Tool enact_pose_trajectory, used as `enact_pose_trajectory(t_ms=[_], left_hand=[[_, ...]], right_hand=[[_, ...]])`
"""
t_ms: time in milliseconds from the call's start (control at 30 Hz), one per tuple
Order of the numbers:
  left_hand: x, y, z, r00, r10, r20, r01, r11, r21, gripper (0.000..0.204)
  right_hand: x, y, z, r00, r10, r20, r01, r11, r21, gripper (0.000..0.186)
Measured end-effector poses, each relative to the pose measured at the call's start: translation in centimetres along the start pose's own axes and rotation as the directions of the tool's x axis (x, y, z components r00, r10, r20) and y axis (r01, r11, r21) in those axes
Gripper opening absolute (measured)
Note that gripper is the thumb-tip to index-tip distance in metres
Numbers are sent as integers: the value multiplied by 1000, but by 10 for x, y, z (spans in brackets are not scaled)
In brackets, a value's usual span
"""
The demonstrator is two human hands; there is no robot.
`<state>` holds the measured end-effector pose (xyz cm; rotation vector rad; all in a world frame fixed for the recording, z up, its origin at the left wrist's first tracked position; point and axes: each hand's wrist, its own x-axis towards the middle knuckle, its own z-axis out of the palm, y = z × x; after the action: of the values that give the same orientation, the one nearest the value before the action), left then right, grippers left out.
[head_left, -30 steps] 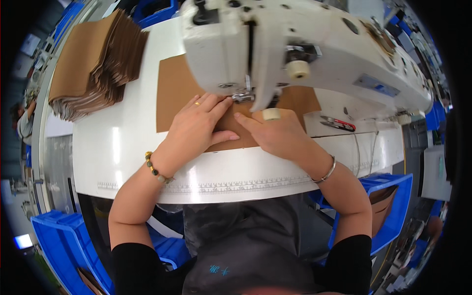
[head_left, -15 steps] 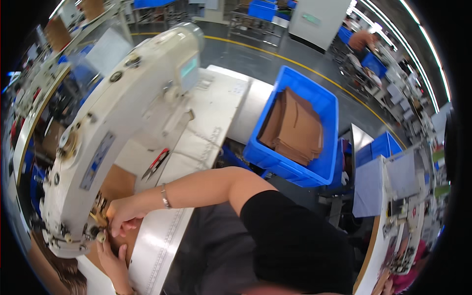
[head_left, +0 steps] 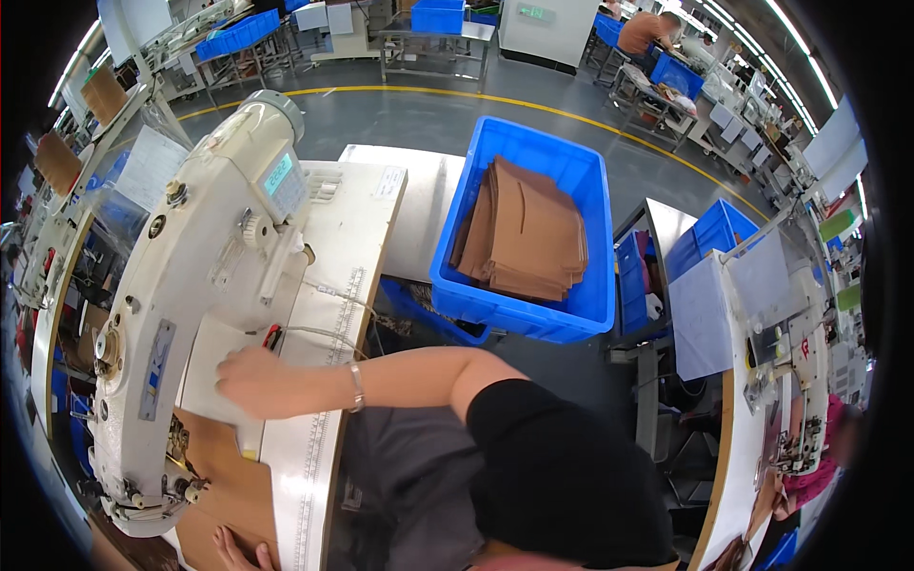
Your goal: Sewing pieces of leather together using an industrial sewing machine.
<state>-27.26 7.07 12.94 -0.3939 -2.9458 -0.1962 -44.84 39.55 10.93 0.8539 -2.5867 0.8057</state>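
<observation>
My left hand [head_left: 238, 552], cut off by the lower edge, lies with its fingers spread on a brown flat leather-like piece [head_left: 228, 490]. That piece rests on the bed of a white sewing machine [head_left: 167, 314], with its left part beneath the machine's head. My right hand [head_left: 249, 381] is farther back over the white table, slightly blurred, its fingers bent down and mostly hidden. Right beside it show the red handles of thread snips [head_left: 273, 336], partly covered by the hand. Whether the fingers grip the snips does not show.
To the right of the machine table [head_left: 367, 205] stands a blue bin [head_left: 519, 319] with a stack of brown pieces [head_left: 533, 228]. Another sewing machine [head_left: 809, 409] is at the far right. A person [head_left: 645, 33] sits at a bench in the back.
My right hand has left the machine's needle area and moved back to the snips. The left hand remains on the brown piece, now lower in view. The head view has shifted.
</observation>
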Motion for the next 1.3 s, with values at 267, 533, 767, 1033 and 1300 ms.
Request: enact_pose_trajectory(t_ms=[267,533,767,1033,1300], left_hand=[[-145,-59,25,980,-163,111,157,986,63,71],[-158,-39,53,933,-254,-255,244,967,-70,44],[-93,50,19,798,-256,-546,299,954,-9,34],[-103,39,23,816,-307,-490,393,916,80,45],[-107,-12,51,865,-245,-437,297,953,54,46]], right_hand=[[-51,28,12,938,-174,-299,102,965,-240,15],[-54,19,-4,953,-142,-267,110,986,-129,7],[-49,14,-14,965,130,-226,-130,991,16,18],[-55,5,-25,930,179,-320,-166,984,68,20],[-52,5,-15,931,154,-331,-182,982,-53,15]])
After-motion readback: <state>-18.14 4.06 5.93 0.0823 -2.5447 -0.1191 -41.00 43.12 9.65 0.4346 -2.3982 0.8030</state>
